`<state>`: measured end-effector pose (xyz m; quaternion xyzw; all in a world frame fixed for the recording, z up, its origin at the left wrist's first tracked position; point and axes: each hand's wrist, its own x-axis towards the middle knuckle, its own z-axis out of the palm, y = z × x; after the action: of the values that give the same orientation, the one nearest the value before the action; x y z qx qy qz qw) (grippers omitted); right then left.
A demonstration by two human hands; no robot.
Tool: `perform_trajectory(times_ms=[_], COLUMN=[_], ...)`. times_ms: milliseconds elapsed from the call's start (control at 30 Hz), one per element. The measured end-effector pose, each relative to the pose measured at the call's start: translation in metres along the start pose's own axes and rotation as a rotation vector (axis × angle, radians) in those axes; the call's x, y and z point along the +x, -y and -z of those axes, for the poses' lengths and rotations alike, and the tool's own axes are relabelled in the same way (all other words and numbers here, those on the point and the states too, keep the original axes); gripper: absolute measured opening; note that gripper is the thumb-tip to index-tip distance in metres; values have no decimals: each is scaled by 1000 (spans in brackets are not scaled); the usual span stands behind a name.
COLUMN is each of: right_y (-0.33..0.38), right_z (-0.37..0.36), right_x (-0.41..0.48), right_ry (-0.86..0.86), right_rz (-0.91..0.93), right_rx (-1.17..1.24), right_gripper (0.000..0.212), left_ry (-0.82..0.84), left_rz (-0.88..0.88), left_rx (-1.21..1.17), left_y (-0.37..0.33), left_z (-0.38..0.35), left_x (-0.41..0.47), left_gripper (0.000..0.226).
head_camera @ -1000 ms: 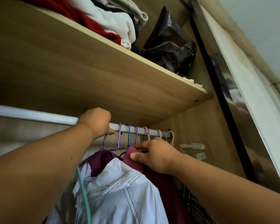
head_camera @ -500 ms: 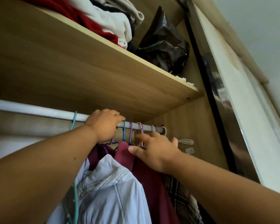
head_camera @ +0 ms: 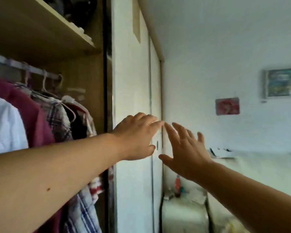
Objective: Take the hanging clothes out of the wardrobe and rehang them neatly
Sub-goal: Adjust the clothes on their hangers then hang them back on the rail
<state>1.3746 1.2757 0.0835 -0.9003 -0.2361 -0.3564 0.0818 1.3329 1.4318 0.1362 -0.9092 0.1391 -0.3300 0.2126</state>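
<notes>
Clothes hang on the wardrobe rail (head_camera: 35, 70) at the left: a white shirt (head_camera: 5, 125), a maroon garment (head_camera: 32, 118) and a plaid shirt (head_camera: 59, 118) on pale hangers. My left hand (head_camera: 138, 137) reaches out in front of the white sliding door (head_camera: 131, 98), fingers extended and holding nothing. My right hand (head_camera: 185, 150) is spread open beside it, to the right of the door's edge, also empty. Both hands are away from the clothes. The picture is blurred by motion.
A wooden shelf (head_camera: 40, 36) with a dark bag sits above the rail. The dark door frame (head_camera: 106, 81) separates the wardrobe from the white door. To the right are a white wall with two pictures (head_camera: 227, 105) and a low white surface with small items (head_camera: 180, 190).
The view has swung right, away from the rail. Both hands have left the hangers and the maroon garment and now reach toward the sliding door with fingers spread.
</notes>
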Motion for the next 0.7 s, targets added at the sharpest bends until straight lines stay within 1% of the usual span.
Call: perform_trajectory(times_ms=[67, 200, 367, 533, 600, 700], right_y=[-46, -116, -167, -191, -196, -207], right_z=[1, 12, 24, 21, 15, -6], right_x=[-68, -197, -319, -389, -402, -410], right_ry=[124, 327, 473, 581, 612, 655], right_rz=[-91, -258, -473, -602, -639, -679], right_rx=[-52, -144, -205, -232, -223, -196], right_gripper=[90, 88, 86, 84, 83, 84], left_ry=[54, 184, 285, 405, 430, 452], left_rz=[-83, -222, -261, -304, -342, -405], left_rx=[-113, -285, -531, -665, -702, -708], left_y=[-74, -199, -317, -408, -433, -462], left_z=[-16, -40, -66, -97, -106, -126], left_x=[-8, -29, -49, -67, -71, -70], left_gripper=[75, 77, 79, 75, 73, 76])
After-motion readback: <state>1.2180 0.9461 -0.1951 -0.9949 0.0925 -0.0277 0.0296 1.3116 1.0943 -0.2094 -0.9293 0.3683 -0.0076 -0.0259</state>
